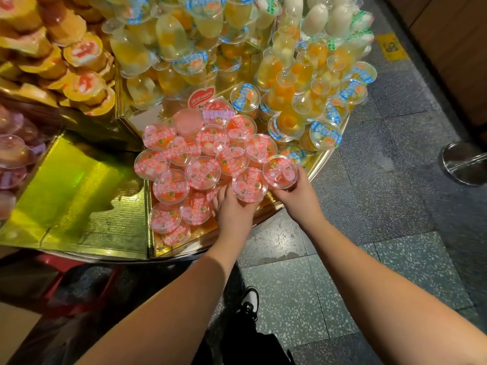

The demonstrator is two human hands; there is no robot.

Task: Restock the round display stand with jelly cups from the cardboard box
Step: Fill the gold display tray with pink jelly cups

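At the near rim of the round display stand [295, 204], two pink-lidded jelly cups sit in the person's hands: the left hand [233, 209] curls its fingers under and around one cup [249, 184], and the right hand [295, 191] grips another cup [279, 171] just beside it, both at the front edge of the pink cluster. That pile of pink cups [195, 164] fills one gold-floored wedge of the stand, lids mostly facing up, some cups lying on others, and one cup [187, 121] at the back shows a plain pale pink face. Behind it stands a small red heart-shaped sign [201, 97]. To the right, touching the pink pile, blue-lidded cups with yellow and orange fruit [303, 101] are heaped high, tilted every way, crowding the space beyond the right hand. Farther back more clear yellow cups [171, 46] are stacked, with white egg-shaped jellies [316, 19] at the top right. To the left, a gold divider [146, 219] separates the pink wedge from a bare shiny gold compartment [79, 193]; above that lie orange cups with red-and-white lids [81, 69], and purple-tinted cups [13, 154] show at the far left edge. Below the stand is a speckled grey tile floor [369, 246], with a black-and-white shoe [249, 301], a round metal base [465, 163] at the right, and something red [58, 262] in shadow beneath the stand.
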